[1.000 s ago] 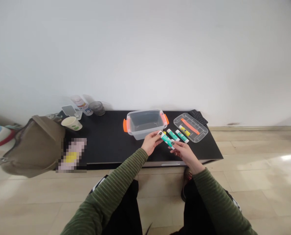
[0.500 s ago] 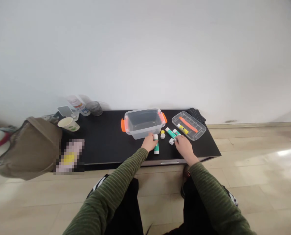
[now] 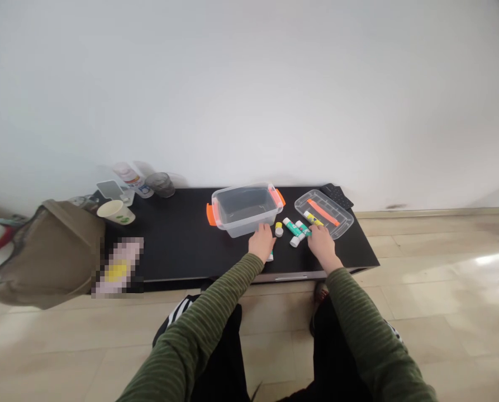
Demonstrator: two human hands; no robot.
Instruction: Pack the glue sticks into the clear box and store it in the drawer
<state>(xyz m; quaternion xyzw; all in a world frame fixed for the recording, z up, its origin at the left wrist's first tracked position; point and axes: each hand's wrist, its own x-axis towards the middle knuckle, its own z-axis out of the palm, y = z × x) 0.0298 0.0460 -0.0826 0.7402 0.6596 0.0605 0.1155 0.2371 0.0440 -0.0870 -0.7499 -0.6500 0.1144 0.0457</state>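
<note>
My left fingers (image 3: 266, 229) hide most of a green glue stick (image 3: 270, 257) on the table (image 3: 182, 240); my right fingers (image 3: 314, 230) are by the yellow stick (image 3: 310, 217) on the clear lid (image 3: 343, 226). I can't tell whether either set is pinching.

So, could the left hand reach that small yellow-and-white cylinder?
Probably yes: the small cylinder sits just right of the left hand, nothing visible between, though that hand partly covers a green-and-white tube.
</note>
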